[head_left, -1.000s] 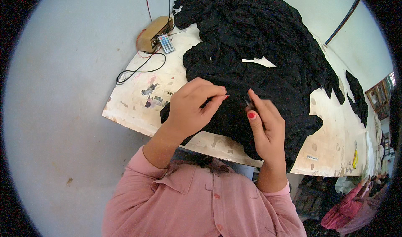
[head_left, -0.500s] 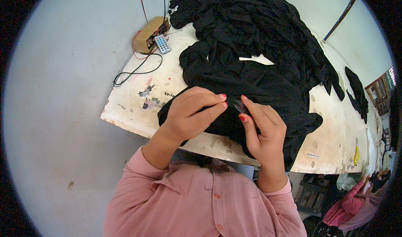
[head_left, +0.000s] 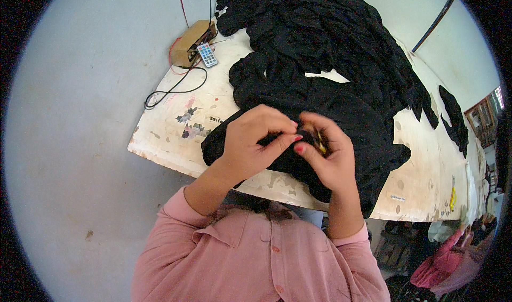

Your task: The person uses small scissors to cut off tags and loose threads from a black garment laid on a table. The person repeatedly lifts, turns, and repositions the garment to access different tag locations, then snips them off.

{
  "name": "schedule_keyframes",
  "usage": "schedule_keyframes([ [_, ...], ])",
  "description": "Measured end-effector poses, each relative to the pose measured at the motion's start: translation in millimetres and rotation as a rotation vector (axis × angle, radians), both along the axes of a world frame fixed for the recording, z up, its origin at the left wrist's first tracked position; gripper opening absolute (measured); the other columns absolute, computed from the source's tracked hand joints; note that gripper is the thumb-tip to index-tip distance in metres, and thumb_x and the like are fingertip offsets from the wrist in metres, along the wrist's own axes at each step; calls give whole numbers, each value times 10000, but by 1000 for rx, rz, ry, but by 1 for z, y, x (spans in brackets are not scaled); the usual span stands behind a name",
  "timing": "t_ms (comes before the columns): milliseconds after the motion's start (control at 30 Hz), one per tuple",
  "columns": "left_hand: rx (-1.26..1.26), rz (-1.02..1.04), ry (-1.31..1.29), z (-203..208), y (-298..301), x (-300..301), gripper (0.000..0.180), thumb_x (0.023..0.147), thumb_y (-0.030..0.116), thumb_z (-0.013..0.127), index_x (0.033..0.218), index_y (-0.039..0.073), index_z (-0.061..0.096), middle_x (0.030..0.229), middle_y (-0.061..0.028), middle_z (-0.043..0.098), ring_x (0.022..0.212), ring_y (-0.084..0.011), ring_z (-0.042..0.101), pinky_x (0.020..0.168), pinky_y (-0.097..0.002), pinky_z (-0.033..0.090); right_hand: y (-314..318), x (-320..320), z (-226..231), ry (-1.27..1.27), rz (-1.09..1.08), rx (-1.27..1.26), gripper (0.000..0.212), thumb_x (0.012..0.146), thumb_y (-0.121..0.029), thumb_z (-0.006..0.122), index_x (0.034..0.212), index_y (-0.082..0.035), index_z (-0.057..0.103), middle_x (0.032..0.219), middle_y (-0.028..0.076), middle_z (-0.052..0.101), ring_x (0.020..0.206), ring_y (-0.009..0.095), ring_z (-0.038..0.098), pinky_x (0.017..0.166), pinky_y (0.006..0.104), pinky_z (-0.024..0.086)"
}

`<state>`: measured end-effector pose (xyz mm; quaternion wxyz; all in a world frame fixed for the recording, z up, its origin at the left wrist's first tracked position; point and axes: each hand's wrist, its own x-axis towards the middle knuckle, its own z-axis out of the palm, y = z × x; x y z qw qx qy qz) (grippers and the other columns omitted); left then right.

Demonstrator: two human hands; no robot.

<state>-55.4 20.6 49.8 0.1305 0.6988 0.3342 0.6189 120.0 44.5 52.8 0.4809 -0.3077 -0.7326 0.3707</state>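
Note:
My left hand [head_left: 256, 139] is closed in a pinch over the black cloth [head_left: 277, 102]; whatever lies between its fingertips blends into the cloth and cannot be made out. Close beside it, my right hand [head_left: 333, 150] curls around small thread snips [head_left: 321, 142], of which a yellow part shows in the palm. The blades are hidden or blurred. Both hands are above the near part of the cloth, fingertips almost meeting.
Beyond the hands, more black cloth [head_left: 330, 25] is heaped across the pale worn table [head_left: 405, 179]. A brown box [head_left: 192, 42] with wires and a small remote [head_left: 207, 55] stand at the far left. A small yellow item [head_left: 453, 199] lies at the right. Another person's pink sleeve [head_left: 440, 264] shows at lower right.
My right hand has turned and its fingers have curled inward, bringing the yellow part into sight and the pointed blades out of it. My left hand has shifted slightly right, its fingertips closer together.

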Motion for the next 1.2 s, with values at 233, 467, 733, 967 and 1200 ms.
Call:
schedule_keyframes([
  [233,-577,59,93,-15,-10,-21,172,758,4,642,923,-6,594,809,-72,600,610,-67,566,509,-224,430,18,29,3,464,-325,-259,160,881,-157,663,974,-37,610,870,-27,571,807,66,482,774,216,371],
  [467,-768,-164,-405,-18,-7,-51,387,782,33,682,1131,15,515,976,-79,584,848,-126,596,731,-250,500,26,58,8,627,-466,-209,240,892,-149,629,1069,8,584,990,37,587,937,128,518,882,268,385],
  [733,-514,314,273,-22,0,-10,596,613,-64,646,1174,35,472,1032,-152,536,941,-287,582,838,-365,491,24,79,23,709,-594,-38,267,904,-165,620,1104,8,590,1038,86,620,937,174,573,876,307,447],
  [967,-361,337,23,-6,5,-56,222,736,-55,613,945,17,605,964,-68,605,878,-159,590,788,-267,472,31,142,6,679,-726,-25,284,904,-182,625,1124,-9,579,1005,95,622,887,176,611,768,297,505],
  [1200,-864,-326,-432,12,-6,-45,177,875,84,613,1024,8,670,923,-20,667,857,-72,589,798,-220,459,53,206,-17,410,-965,66,290,932,-252,588,1082,-4,589,988,81,634,855,166,598,774,291,483],
])
